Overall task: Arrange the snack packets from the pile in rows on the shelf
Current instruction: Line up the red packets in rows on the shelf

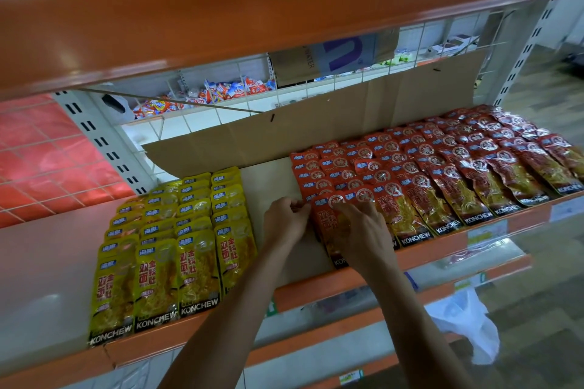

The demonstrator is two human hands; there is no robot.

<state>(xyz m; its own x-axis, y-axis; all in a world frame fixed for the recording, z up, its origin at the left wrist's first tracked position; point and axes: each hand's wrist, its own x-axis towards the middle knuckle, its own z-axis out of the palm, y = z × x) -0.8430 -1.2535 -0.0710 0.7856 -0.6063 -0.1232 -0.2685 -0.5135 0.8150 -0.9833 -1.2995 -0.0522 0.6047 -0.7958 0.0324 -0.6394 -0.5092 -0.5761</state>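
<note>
Two hands, left, right, curled on packet

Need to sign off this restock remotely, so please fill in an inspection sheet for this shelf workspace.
Surface: shelf, with a bare strip between two packet blocks.
Job's things: yellow packets in rows at left; red packets in rows at right; no pile in view.
Clutter: white plastic bag below the shelf, lower right.
Hands: left hand pinches the left edge of the front red packet; right hand lies on it, grip unclear.
Cables: nothing seen.
Surroundings: cardboard sheet against the wire mesh back; orange upper shelf overhead.
</note>
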